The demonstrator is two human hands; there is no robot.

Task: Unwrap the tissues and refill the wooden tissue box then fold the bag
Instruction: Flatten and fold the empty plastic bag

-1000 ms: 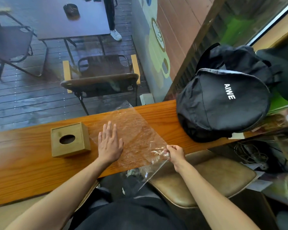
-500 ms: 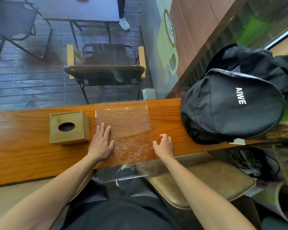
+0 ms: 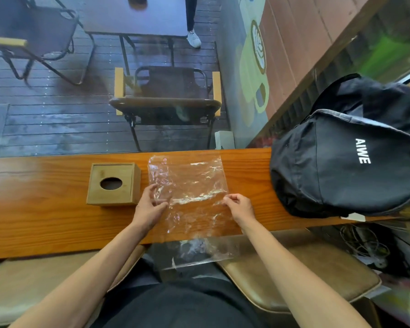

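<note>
A clear crinkled plastic bag lies flat across the wooden counter, its near end hanging over the front edge. My left hand pinches the bag's left edge between thumb and fingers. My right hand pinches its right edge with curled fingers. The wooden tissue box stands just left of the bag, its oval slot on top looking dark; no tissue shows from it.
A black backpack marked AIWE fills the counter's right end. Brown padded stools stand under the counter by my legs. Beyond the glass are a chair, a table and a person's foot.
Both hands went from pressing flat on the bag to pinching its side edges. The bag now lies square to the counter edge rather than skewed.
</note>
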